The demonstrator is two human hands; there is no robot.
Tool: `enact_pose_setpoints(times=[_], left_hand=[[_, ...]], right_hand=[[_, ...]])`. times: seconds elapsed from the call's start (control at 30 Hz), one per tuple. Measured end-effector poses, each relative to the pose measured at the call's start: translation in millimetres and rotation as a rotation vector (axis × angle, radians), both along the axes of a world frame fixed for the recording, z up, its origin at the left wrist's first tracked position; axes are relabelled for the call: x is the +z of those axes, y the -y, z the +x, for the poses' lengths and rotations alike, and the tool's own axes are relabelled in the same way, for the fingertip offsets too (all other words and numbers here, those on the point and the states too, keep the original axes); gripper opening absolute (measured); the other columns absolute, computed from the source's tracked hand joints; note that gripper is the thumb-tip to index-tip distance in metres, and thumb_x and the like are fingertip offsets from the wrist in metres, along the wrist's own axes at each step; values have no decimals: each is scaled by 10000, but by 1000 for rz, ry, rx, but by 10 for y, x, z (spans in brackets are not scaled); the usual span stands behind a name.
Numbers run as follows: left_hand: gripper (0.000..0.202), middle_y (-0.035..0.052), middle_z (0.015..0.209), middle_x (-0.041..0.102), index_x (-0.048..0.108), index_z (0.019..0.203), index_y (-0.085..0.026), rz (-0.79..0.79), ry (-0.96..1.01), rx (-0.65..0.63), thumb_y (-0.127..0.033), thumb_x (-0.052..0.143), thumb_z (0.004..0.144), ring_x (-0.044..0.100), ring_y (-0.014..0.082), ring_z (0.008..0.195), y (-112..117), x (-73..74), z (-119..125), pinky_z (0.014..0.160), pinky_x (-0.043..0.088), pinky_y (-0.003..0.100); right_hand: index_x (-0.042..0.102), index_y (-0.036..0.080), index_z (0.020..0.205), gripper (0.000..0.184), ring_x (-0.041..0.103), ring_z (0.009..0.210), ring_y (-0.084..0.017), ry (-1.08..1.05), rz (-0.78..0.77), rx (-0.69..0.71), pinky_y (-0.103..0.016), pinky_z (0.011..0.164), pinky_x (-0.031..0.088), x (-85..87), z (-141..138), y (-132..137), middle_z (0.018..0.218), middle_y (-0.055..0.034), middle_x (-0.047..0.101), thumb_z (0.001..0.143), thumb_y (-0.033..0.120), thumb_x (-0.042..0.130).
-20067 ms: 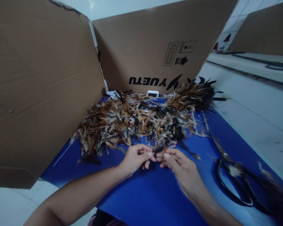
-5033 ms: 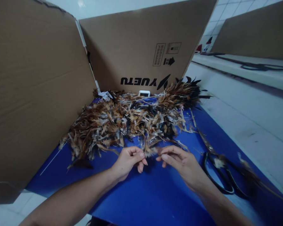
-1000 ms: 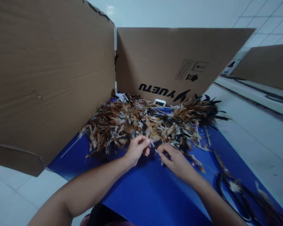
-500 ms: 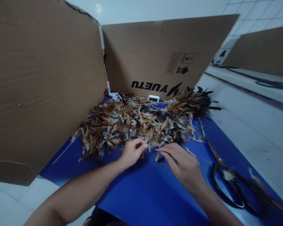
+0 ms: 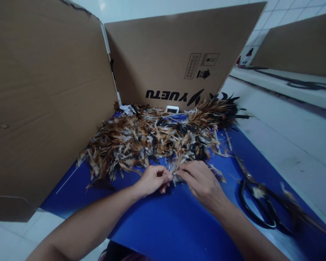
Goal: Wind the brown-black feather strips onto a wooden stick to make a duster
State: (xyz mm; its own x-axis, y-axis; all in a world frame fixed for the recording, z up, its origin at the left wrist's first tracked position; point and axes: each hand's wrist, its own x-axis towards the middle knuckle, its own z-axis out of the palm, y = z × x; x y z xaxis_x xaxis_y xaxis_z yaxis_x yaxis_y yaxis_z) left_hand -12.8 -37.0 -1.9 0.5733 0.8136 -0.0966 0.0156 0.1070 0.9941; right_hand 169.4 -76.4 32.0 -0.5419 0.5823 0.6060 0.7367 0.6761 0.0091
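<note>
A wide heap of brown, white and black feathers [image 5: 152, 139] lies across a blue board [image 5: 174, 224]. My left hand [image 5: 152, 180] rests at the heap's near edge, fingers curled, thumb and forefinger pinched on a few feathers [image 5: 175, 170]. My right hand [image 5: 201, 181] meets it fingertip to fingertip, its fingers closed on the same small tuft. Both hands lie low on the blue board.
Tall cardboard walls [image 5: 49, 90] stand at the left and back, the back one printed with black letters. Black-handled scissors [image 5: 263, 203] lie on the board at the right, with feather scraps beside them. A white tiled ledge [image 5: 288, 119] runs along the right.
The two hands have drawn together and now touch at the fingertips on one tuft at the heap's edge. The camera view has shifted slightly.
</note>
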Motion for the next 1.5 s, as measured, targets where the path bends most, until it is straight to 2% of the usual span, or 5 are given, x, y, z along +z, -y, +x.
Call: enact_pose_setpoints(times=[0.8,1.07,1.23,1.33,1.5], left_hand=[[417,-33,485,519,518,650,-126,-59,72,-49,-511,679,652,447,54,354,-9,18,-19,362,343,170],[366,-16,540,570,532,689,-120,-127,166,6,-442,705,665,468,54,363,-65,6,-37,370,361,171],[297,-11,548,590,523,708,-128,-212,375,-31,-351,718,687,474,57,355,-103,-6,-56,364,352,167],[290,-19,528,584,506,712,-138,-230,467,-30,-327,725,687,459,53,347,-115,3,-70,359,350,163],[291,-14,562,593,481,717,-150,-244,518,36,-313,721,696,448,49,357,-135,41,-93,355,349,162]], right_hand=[[649,140,925,232,524,864,-215,86,67,122,-376,709,392,-21,-42,-5,901,-96,672,910,152,418],[641,189,933,169,585,849,-209,-267,116,-128,-369,745,425,-35,114,-67,880,-72,668,836,104,532],[620,218,915,129,596,845,-193,-516,-43,-195,-350,779,462,-92,158,-116,881,-47,651,841,157,534],[626,219,892,153,587,848,-191,-411,-210,-183,-350,771,451,-110,161,-123,867,-39,656,838,148,502],[634,201,983,393,542,953,-209,-120,-420,-169,-362,793,398,-114,186,-96,989,-59,652,712,4,429]])
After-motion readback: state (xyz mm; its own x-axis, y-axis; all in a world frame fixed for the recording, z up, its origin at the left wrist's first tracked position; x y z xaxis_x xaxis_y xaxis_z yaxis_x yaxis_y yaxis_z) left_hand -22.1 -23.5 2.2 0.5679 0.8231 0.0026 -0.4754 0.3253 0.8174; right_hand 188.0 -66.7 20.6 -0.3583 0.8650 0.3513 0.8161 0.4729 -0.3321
